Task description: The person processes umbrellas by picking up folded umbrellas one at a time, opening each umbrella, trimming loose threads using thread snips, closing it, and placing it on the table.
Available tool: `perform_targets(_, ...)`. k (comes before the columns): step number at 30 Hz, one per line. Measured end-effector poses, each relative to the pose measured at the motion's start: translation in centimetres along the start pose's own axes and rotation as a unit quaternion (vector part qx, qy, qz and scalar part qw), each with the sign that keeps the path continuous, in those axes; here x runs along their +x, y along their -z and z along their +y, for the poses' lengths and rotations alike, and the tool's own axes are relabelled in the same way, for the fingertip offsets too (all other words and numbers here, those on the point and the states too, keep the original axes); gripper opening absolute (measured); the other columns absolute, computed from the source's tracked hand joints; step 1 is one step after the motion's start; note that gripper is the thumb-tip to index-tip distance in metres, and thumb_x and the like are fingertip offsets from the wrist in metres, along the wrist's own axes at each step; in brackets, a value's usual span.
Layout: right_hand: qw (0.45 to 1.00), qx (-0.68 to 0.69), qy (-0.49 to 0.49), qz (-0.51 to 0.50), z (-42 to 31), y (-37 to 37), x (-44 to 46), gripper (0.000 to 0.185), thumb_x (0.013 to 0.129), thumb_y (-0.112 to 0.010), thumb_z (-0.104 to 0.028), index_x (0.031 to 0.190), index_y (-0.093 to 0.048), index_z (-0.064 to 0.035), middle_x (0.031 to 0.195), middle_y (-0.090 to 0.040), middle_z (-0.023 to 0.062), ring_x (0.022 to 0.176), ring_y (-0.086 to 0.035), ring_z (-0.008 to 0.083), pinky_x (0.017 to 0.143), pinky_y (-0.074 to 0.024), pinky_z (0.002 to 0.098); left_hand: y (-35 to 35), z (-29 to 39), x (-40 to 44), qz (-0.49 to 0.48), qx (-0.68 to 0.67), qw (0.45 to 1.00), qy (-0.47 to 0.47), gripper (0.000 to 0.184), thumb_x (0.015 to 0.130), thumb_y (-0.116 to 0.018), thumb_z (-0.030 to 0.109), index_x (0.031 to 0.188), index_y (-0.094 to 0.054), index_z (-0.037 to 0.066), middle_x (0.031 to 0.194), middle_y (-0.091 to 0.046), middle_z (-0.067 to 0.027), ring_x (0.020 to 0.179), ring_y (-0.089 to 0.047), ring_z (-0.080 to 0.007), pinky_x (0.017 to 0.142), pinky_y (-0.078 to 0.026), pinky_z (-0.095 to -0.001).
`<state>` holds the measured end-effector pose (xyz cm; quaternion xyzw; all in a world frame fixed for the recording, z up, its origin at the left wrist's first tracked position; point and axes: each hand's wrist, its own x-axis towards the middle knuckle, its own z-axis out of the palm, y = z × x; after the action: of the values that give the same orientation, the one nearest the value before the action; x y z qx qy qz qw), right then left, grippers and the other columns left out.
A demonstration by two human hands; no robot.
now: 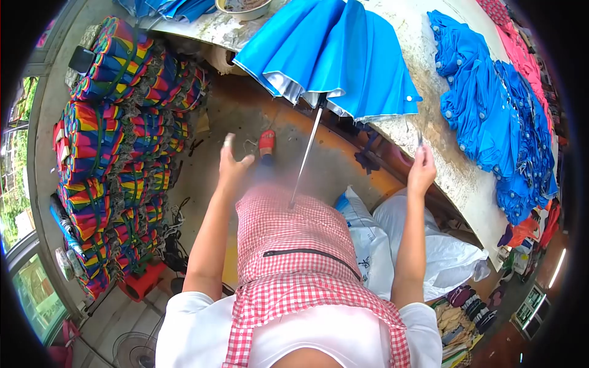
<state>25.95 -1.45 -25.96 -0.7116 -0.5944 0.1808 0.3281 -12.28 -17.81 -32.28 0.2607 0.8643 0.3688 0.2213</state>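
Note:
A blue umbrella (362, 55), partly opened with a silvery underside, lies over the table edge in front of me. Its metal shaft (311, 144) slants down toward my apron. My left hand (232, 167) is raised left of the shaft, apart from it, fingers spread and holding nothing. A pale wrap covers one of its fingertips. To the right, below the canopy's corner, my right hand (421, 173) pinches a thin, dark, needle-like object (420, 140), too small to make out fully. A loose thread seems to hang from the canopy edge near it.
Blue folded umbrellas (472, 98) are heaped on the white table (417, 30) at right. A bowl (244, 8) stands at the back. Rainbow-coloured bundles (92, 141) are stacked at left. White sacks (423, 245) sit by my right arm, and a fan (135, 351) at lower left.

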Motion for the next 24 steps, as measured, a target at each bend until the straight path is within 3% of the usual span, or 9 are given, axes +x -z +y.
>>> perform_targets(2,0.997,0.058,0.042,0.017,-1.4,-0.1,1.3,0.027,0.087,-0.054,-0.017,0.105,-0.060,0.0027,0.098,-0.064,0.0145,0.088,-0.061,0.0207,0.079,-0.0458,0.0327,1.3,1.9,0.6,-0.185,-0.185,0.949,0.175,0.027,0.074,-0.064,0.012,0.098,-0.064,-0.001,0.085,-0.065,-0.0095,0.082,-0.058,-0.0145,0.078,-0.043,-0.0272)
perform_targets(3,0.996,0.080,0.043,-0.005,-2.6,-0.2,1.2,0.027,0.087,-0.055,-0.017,0.104,-0.060,0.0028,0.098,-0.064,0.0141,0.089,-0.060,0.0202,0.079,-0.0457,0.0324,-0.3,2.5,0.2,-0.184,-0.260,0.933,0.168,0.022,0.077,-0.065,0.021,0.081,-0.068,0.000,0.072,-0.063,-0.0022,0.068,-0.057,-0.0103,0.063,-0.045,-0.0252)
perform_targets(7,0.983,0.103,0.120,-0.090,-9.5,-1.6,-2.6,0.026,0.086,-0.057,-0.016,0.104,-0.059,0.0024,0.098,-0.063,0.0124,0.090,-0.059,0.0191,0.079,-0.0457,0.0302,-7.3,9.4,0.8,-0.214,-0.376,0.879,0.201,0.051,0.076,-0.067,0.042,0.110,-0.058,0.005,0.102,-0.058,-0.0053,0.096,-0.051,-0.0156,0.081,-0.041,-0.0319)
perform_targets(8,0.977,0.099,0.138,-0.127,-10.6,-2.0,-3.6,0.026,0.085,-0.058,-0.016,0.104,-0.059,0.0021,0.098,-0.063,0.0118,0.089,-0.059,0.0189,0.078,-0.0459,0.0297,-9.0,10.3,1.5,-0.221,-0.431,0.838,0.252,0.045,0.077,-0.066,0.042,0.104,-0.060,0.006,0.092,-0.060,-0.0040,0.089,-0.054,-0.0143,0.077,-0.042,-0.0315)
perform_targets(10,0.964,0.106,0.157,-0.185,-12.4,-2.6,-5.5,0.026,0.084,-0.061,-0.016,0.103,-0.060,0.0020,0.095,-0.063,0.0112,0.086,-0.059,0.0175,0.076,-0.0467,0.0286,-14.5,8.0,3.0,-0.181,-0.576,0.768,0.212,0.044,0.077,-0.066,0.043,0.098,-0.062,0.005,0.084,-0.061,-0.0030,0.080,-0.055,-0.0124,0.071,-0.043,-0.0296)
perform_targets(13,0.950,0.129,0.164,-0.231,-12.9,-3.3,-6.7,0.025,0.082,-0.063,-0.015,0.100,-0.060,0.0014,0.090,-0.063,0.0116,0.079,-0.061,0.0179,0.070,-0.0482,0.0278,-13.4,8.9,1.4,-0.094,-0.488,0.851,0.169,0.036,0.076,-0.067,0.035,0.093,-0.064,0.003,0.079,-0.063,-0.0026,0.072,-0.055,-0.0116,0.067,-0.044,-0.0271)
perform_targets(17,0.941,0.075,0.205,-0.257,-12.6,-3.8,-6.1,0.027,0.080,-0.064,-0.017,0.100,-0.061,0.0005,0.086,-0.064,0.0137,0.078,-0.064,0.0219,0.070,-0.0489,0.0291,-11.8,3.6,0.7,-0.237,-0.266,0.916,0.185,0.028,0.070,-0.064,0.017,0.094,-0.065,0.003,0.080,-0.064,-0.0038,0.073,-0.056,-0.0118,0.070,-0.045,-0.0260)
perform_targets(20,0.944,0.039,0.192,-0.266,-14.0,-4.2,-5.7,0.027,0.079,-0.065,-0.020,0.099,-0.061,-0.0021,0.087,-0.064,0.0136,0.077,-0.064,0.0231,0.069,-0.0492,0.0299,-11.3,3.3,-0.1,-0.209,-0.287,0.925,0.136,0.039,0.070,-0.068,0.020,0.104,-0.061,0.003,0.084,-0.063,-0.0060,0.076,-0.058,-0.0148,0.071,-0.045,-0.0276)
perform_targets(24,0.928,-0.011,0.270,-0.255,-15.9,-6.5,-4.9,0.026,0.077,-0.065,-0.021,0.097,-0.062,-0.0054,0.084,-0.064,0.0120,0.074,-0.063,0.0270,0.064,-0.0488,0.0339,-11.1,8.0,0.5,-0.128,-0.448,0.873,0.148,0.059,0.070,-0.073,0.026,0.120,-0.050,0.004,0.095,-0.059,-0.0094,0.080,-0.057,-0.0185,0.072,-0.046,-0.0313)
